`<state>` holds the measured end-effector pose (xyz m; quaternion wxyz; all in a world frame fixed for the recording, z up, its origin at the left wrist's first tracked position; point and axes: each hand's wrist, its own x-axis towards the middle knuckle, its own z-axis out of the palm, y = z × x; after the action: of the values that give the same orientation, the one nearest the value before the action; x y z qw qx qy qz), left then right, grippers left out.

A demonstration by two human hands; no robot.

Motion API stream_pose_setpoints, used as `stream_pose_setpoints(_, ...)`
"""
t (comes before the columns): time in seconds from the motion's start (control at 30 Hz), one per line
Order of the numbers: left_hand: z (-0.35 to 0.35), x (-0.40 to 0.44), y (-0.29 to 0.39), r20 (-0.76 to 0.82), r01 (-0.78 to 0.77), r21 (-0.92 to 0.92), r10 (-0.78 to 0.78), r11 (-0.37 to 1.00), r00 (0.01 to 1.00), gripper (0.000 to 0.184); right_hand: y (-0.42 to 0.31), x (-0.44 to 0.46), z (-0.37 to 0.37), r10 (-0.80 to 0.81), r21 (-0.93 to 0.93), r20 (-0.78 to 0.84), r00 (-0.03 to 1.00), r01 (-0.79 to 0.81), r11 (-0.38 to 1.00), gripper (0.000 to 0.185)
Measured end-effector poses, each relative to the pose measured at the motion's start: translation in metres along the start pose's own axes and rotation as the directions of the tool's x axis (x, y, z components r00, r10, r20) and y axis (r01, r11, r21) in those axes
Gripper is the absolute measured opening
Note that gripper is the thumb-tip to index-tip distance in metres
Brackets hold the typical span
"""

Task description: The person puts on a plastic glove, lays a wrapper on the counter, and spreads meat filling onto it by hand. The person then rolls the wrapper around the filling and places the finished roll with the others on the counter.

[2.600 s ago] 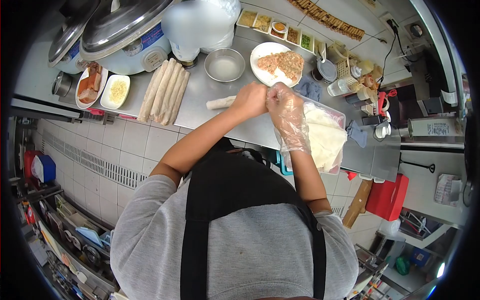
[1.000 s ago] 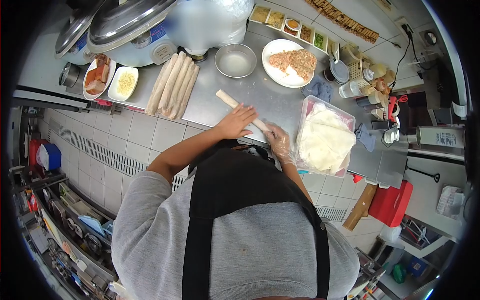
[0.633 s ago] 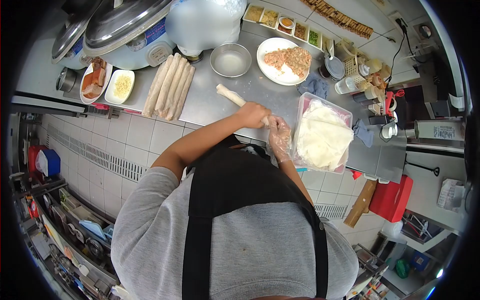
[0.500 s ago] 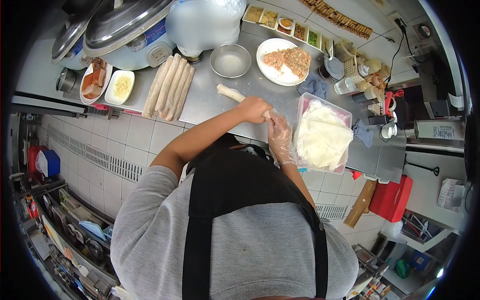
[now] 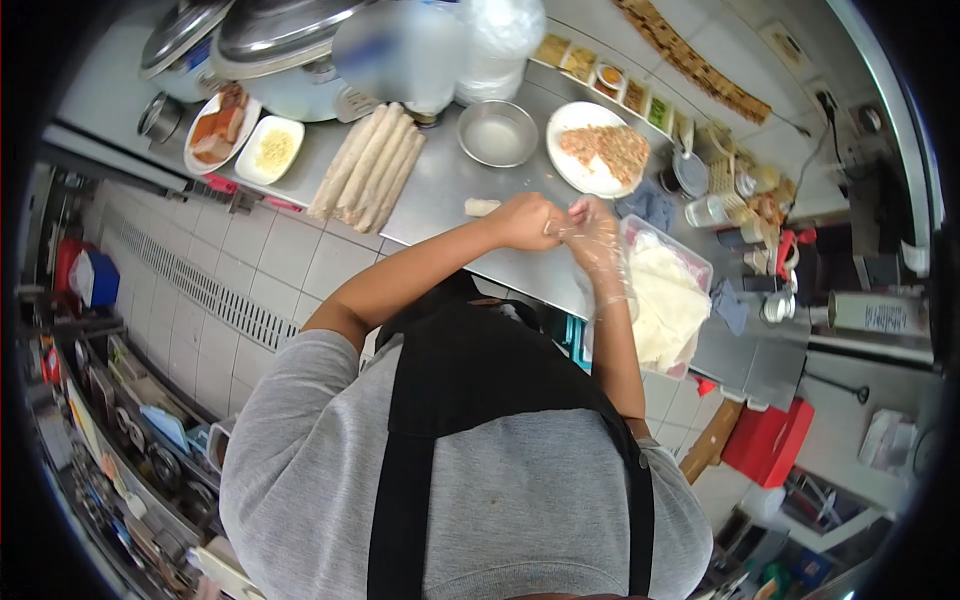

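Note:
A pale spring roll point(image 5: 482, 207) juts out to the left of my left hand point(image 5: 527, 221), which is bare and closed around it. My right hand point(image 5: 597, 243), in a clear plastic glove, meets the left hand with its fingers bent in a pinch at the roll's other end; that end is mostly hidden. Beside the gloved wrist stands a clear plastic tub point(image 5: 712, 258) holding a stack of thin white wrappers point(image 5: 665, 315). Ahead, a white plate point(image 5: 557, 128) carries minced pinkish filling point(image 5: 610, 150). Several finished spring rolls point(image 5: 370, 168) lie piled to the left.
A round metal bowl point(image 5: 497, 135) stands ahead of my hands. Past the rolls are a white dish of pale shreds point(image 5: 274, 150), a plate of meat pieces point(image 5: 215, 135) and big lidded cookers point(image 5: 285, 40). Condiment trays point(image 5: 605, 80) line the wall. A blue cloth point(image 5: 648, 205) lies by the tub.
Both hands have moved right and slightly forward relative to the body, with the right hand raised beside the left fist. Less of the roll shows. The whole view has shifted and turned a little.

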<state>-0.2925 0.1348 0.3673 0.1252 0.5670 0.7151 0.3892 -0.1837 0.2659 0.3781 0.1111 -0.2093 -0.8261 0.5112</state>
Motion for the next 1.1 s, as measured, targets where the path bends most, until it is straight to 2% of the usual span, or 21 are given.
stream_pose_setpoints(0.03, -0.014, -0.003, 0.004, -0.041, 0.029, -0.149, -0.036, 0.988, 0.999, 0.021, 0.005, 0.008, 0.002, -0.165, 0.094, 0.029, 0.986, 0.161, 0.982, 0.032)
stream_pose_setpoints(0.07, -0.027, -0.008, 0.008, -0.079, 0.048, -0.296, -0.074, 0.954, 0.994, 0.021, -0.008, 0.014, 0.007, -0.18, 0.102, 0.057, 0.982, 0.174, 0.98, 0.032)
stream_pose_setpoints(0.1, -0.038, -0.014, 0.009, -0.098, 0.063, -0.284, -0.094, 0.957, 0.991, 0.021, -0.029, 0.019, 0.009, -0.171, 0.298, 0.13, 0.977, 0.125, 0.946, 0.037)
stream_pose_setpoints(0.13, -0.047, -0.019, 0.009, -0.19, 0.058, -0.467, -0.164, 0.883, 0.968, 0.015, -0.043, 0.024, 0.014, -0.171, 0.475, 0.206, 0.963, 0.054, 0.878, 0.042)
stream_pose_setpoints(0.2, -0.061, -0.037, 0.002, -0.286, 0.026, -0.623, -0.258, 0.782, 0.923, 0.012, -0.035, 0.036, 0.029, -0.191, 0.573, 0.354, 0.916, -0.051, 0.818, 0.052)
stream_pose_setpoints(0.27, -0.078, -0.067, -0.013, -0.313, -0.059, -0.919, -0.633, 0.389, 0.708, 0.03, -0.027, 0.048, 0.051, -0.085, 0.41, 0.812, 0.577, -0.461, 0.787, 0.059)
stream_pose_setpoints(0.3, -0.091, -0.09, -0.018, -0.263, 0.014, -0.928, -0.681, 0.372, 0.684, 0.039, -0.037, 0.053, 0.061, -0.018, 0.19, 0.895, 0.446, -0.346, 0.919, 0.06)
stream_pose_setpoints(0.33, -0.104, -0.118, -0.022, -0.212, 0.085, -0.933, -0.727, 0.349, 0.654, 0.048, -0.05, 0.059, 0.074, -0.025, 0.187, 0.902, 0.431, -0.337, 0.923, 0.06)
stream_pose_setpoints(0.37, -0.116, -0.147, -0.029, -0.211, 0.193, -0.874, -0.708, 0.445, 0.674, 0.046, -0.067, 0.065, 0.089, 0.074, -0.067, 0.923, 0.378, -0.032, 0.997, 0.061)
stream_pose_setpoints(0.4, -0.123, -0.176, -0.037, -0.203, 0.298, -0.792, -0.691, 0.532, 0.694, 0.044, -0.077, 0.071, 0.103, 0.18, -0.294, 0.914, 0.364, 0.289, 0.911, 0.061)
stream_pose_setpoints(0.43, -0.126, -0.204, -0.044, -0.202, 0.393, -0.674, -0.669, 0.625, 0.715, 0.04, -0.042, 0.075, 0.122, -0.101, -0.205, 0.852, 0.513, 0.506, 0.838, 0.049)
stream_pose_setpoints(0.47, -0.127, -0.226, -0.047, -0.195, 0.475, -0.535, -0.649, 0.698, 0.735, 0.036, -0.053, 0.085, 0.136, -0.11, -0.194, 0.859, 0.5, 0.517, 0.834, 0.049)
stream_pose_setpoints(0.53, -0.132, -0.249, -0.036, -0.169, 0.525, -0.587, -0.727, 0.616, 0.665, 0.033, -0.1, 0.101, 0.168, 0.034, -0.273, 0.934, 0.355, 0.653, 0.707, 0.037)
stream_pose_setpoints(0.6, -0.135, -0.262, -0.039, -0.134, 0.563, -0.636, -0.794, 0.528, 0.593, 0.03, -0.139, 0.103, 0.187, -0.002, -0.319, 0.914, 0.406, 0.721, 0.615, 0.026)
stream_pose_setpoints(0.7, -0.134, -0.257, -0.052, -0.448, 0.56, -0.549, -0.784, 0.62, 0.429, 0.034, -0.143, 0.147, 0.235, -0.365, -0.223, 0.88, 0.305, 0.942, 0.25, 0.021)
stream_pose_setpoints(0.73, -0.133, -0.252, -0.057, -0.452, 0.561, -0.547, -0.784, 0.621, 0.426, 0.034, -0.145, 0.16, 0.248, -0.434, -0.221, 0.86, 0.267, 0.963, 0.154, 0.021)
stream_pose_setpoints(0.8, -0.125, -0.243, -0.077, -0.663, 0.505, -0.485, -0.677, 0.714, 0.32, 0.033, -0.14, 0.182, 0.262, -0.483, -0.208, 0.83, 0.279, 0.958, 0.196, 0.02)
stream_pose_setpoints(0.87, -0.12, -0.239, -0.088, -0.675, 0.477, -0.5, -0.67, 0.723, 0.308, 0.033, -0.136, 0.192, 0.269, -0.624, -0.231, 0.741, 0.249, 0.967, 0.112, 0.019)
stream_pose_setpoints(0.9, -0.119, -0.238, -0.091, -0.682, 0.479, -0.48, -0.656, 0.735, 0.323, 0.033, -0.137, 0.188, 0.262, -0.52, -0.334, 0.762, 0.387, 0.922, 0.198, 0.023)
stream_pose_setpoints(1.03, -0.117, -0.24, -0.087, -0.682, 0.512, -0.415, -0.629, 0.752, 0.372, 0.031, -0.094, 0.173, 0.22, -0.632, -0.3, 0.628, 0.454, 0.891, 0.342, 0.027)
stream_pose_setpoints(1.1, -0.121, -0.241, -0.081, -0.666, 0.552, -0.389, -0.639, 0.738, 0.386, 0.029, -0.067, 0.147, 0.189, -0.542, -0.351, 0.534, 0.649, 0.753, 0.556, 0.031)
